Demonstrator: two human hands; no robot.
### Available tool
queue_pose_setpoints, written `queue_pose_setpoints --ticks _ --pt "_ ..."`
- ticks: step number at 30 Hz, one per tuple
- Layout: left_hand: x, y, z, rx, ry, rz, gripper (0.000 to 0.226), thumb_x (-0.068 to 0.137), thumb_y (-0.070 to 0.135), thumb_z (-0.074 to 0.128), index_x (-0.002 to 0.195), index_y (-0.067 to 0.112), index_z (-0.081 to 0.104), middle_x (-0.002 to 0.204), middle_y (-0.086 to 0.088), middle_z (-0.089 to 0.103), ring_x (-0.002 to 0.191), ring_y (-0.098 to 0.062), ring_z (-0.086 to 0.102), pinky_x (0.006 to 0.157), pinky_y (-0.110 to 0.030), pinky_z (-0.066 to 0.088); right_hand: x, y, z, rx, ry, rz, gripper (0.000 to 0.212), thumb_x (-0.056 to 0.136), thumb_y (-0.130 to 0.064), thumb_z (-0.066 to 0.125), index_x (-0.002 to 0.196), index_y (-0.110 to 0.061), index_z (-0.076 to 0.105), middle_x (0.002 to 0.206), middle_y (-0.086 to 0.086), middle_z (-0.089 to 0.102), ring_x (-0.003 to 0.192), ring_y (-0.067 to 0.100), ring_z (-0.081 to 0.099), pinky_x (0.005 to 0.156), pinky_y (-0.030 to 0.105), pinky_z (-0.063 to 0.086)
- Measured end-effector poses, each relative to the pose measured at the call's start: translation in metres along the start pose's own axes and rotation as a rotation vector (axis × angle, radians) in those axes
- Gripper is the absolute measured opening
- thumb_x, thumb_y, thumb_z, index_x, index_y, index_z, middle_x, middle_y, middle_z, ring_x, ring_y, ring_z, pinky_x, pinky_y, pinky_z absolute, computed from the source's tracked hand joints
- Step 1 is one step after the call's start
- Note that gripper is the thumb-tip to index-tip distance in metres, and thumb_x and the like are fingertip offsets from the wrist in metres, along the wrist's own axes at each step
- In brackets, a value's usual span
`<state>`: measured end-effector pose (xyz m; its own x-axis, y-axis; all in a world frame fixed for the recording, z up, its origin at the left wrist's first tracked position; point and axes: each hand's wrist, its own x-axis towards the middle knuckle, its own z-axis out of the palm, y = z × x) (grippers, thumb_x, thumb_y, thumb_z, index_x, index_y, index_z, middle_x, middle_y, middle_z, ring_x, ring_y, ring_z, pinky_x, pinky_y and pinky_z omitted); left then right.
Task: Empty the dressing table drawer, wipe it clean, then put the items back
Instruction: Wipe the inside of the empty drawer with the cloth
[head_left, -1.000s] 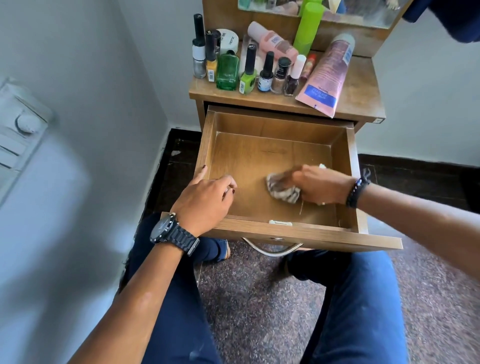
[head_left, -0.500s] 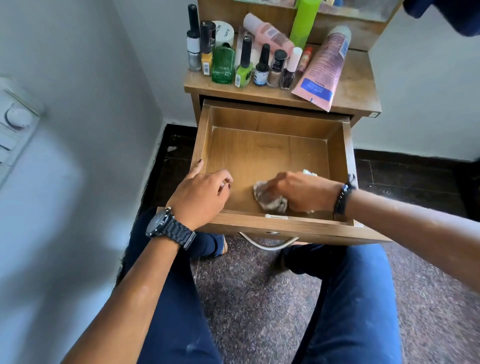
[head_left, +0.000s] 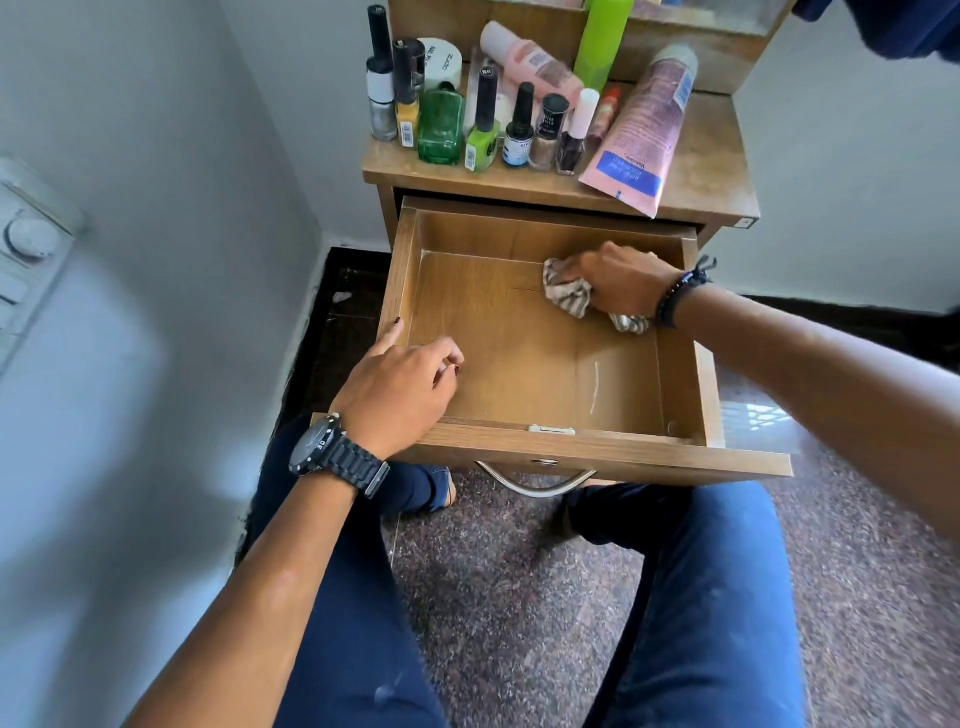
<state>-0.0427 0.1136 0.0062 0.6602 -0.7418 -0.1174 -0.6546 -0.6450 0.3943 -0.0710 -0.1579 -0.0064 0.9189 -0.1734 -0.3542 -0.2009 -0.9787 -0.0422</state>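
- Drawer (head_left: 524, 364), pulled out at the frame's centre, holds nothing but the cloth; emptying looks done, wiping is underway, and putting the items back is still to come.
- Right hand (head_left: 623, 283) clutches one striped cloth (head_left: 569, 293) against the drawer floor near its upper right corner.
- Left hand (head_left: 400, 387) rests on the lower left rim, fingers loosely bent, grasping nothing.
- Tabletop (head_left: 701, 171) above: seven small upright bottles, one green glass bottle (head_left: 440, 130), one pink tube (head_left: 641, 130); others behind are too crowded to count.
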Motion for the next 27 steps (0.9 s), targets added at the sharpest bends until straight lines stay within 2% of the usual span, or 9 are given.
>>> queue_pose_setpoints --ticks 2,4,9,12,16,19,22,25,27 --pt "0.0 0.0 -0.001 -0.011 -0.009 -0.01 0.024 0.098 0.025 0.037 0.116 0.023 0.053 0.096 0.006 0.071 0.115 -0.019 0.056 0.112 -0.022 0.0 0.005 0.001 0.004 0.03 0.008 0.018 0.048 0.086 -0.008 0.049 0.129 -0.03 0.054 0.123 0.009 0.06 0.105 0.032 0.062 0.087 0.043 0.054" --pt "0.0 0.0 -0.001 -0.015 -0.012 -0.006 0.024 0.098 0.024 0.037 0.115 0.022 0.053 0.098 0.005 0.071 0.115 -0.02 0.056 0.114 -0.024 0.002 -0.003 0.0 0.012 0.027 -0.002 0.012 0.047 0.084 -0.004 0.049 0.127 -0.02 0.056 0.121 0.011 0.062 0.101 0.032 0.064 0.085 0.042 0.055" --pt "0.001 -0.003 0.002 -0.02 0.012 0.03 0.022 0.097 0.025 0.038 0.112 0.022 0.054 0.097 0.006 0.071 0.094 -0.013 0.064 0.112 -0.021 -0.003 -0.071 -0.022 0.026 0.027 -0.118 -0.126 0.048 0.085 0.008 0.045 0.124 -0.016 0.061 0.12 0.001 0.065 0.092 0.02 0.07 0.081 0.026 0.057" --pt "0.002 -0.004 0.003 -0.013 0.023 0.037 0.022 0.097 0.026 0.038 0.113 0.022 0.054 0.097 0.006 0.071 0.093 -0.012 0.064 0.109 -0.019 -0.006 -0.105 -0.032 0.026 -0.026 -0.239 -0.172 0.036 0.093 0.002 0.041 0.12 -0.013 0.06 0.117 -0.005 0.061 0.093 0.016 0.067 0.073 0.012 0.044" --pt "0.003 -0.007 0.007 -0.001 0.014 0.051 0.023 0.097 0.024 0.037 0.111 0.021 0.054 0.092 0.006 0.072 0.064 -0.006 0.054 0.116 -0.024 -0.001 -0.091 -0.034 0.026 -0.053 -0.167 -0.151 0.035 0.089 0.004 0.046 0.115 -0.014 0.062 0.114 0.001 0.065 0.09 0.02 0.068 0.074 0.024 0.054" --pt "0.004 -0.009 0.008 -0.005 0.0 0.047 0.022 0.096 0.023 0.038 0.109 0.02 0.055 0.092 0.006 0.072 0.059 -0.005 0.049 0.118 -0.025 0.001 -0.057 -0.025 0.025 -0.147 -0.037 -0.044 0.03 0.092 0.003 0.044 0.117 -0.005 0.059 0.109 0.011 0.066 0.091 0.027 0.068 0.074 0.026 0.054" --pt "0.004 -0.009 0.009 -0.004 0.001 0.046 0.022 0.096 0.023 0.037 0.11 0.021 0.055 0.09 0.007 0.071 0.053 0.003 0.044 0.118 -0.026 0.002 -0.019 -0.006 0.019 -0.21 0.118 0.09 0.028 0.091 0.0 0.043 0.115 -0.004 0.058 0.11 0.017 0.062 0.099 0.034 0.064 0.083 0.038 0.053" --pt "0.004 -0.007 0.007 -0.009 0.003 0.041 0.022 0.096 0.023 0.038 0.11 0.021 0.055 0.09 0.008 0.071 0.057 0.001 0.048 0.117 -0.025 0.002 0.004 0.004 0.017 -0.198 0.156 0.159 0.027 0.089 -0.001 0.045 0.112 -0.007 0.059 0.11 0.018 0.061 0.101 0.037 0.061 0.085 0.042 0.051" --pt "0.005 -0.007 0.005 -0.007 -0.001 0.038 0.022 0.096 0.024 0.039 0.11 0.021 0.055 0.092 0.007 0.071 0.072 -0.007 0.06 0.117 -0.025 0.002 0.006 0.005 0.018 -0.196 0.163 0.164 0.029 0.088 -0.002 0.047 0.113 -0.009 0.059 0.11 0.017 0.061 0.101 0.036 0.061 0.084 0.042 0.051"
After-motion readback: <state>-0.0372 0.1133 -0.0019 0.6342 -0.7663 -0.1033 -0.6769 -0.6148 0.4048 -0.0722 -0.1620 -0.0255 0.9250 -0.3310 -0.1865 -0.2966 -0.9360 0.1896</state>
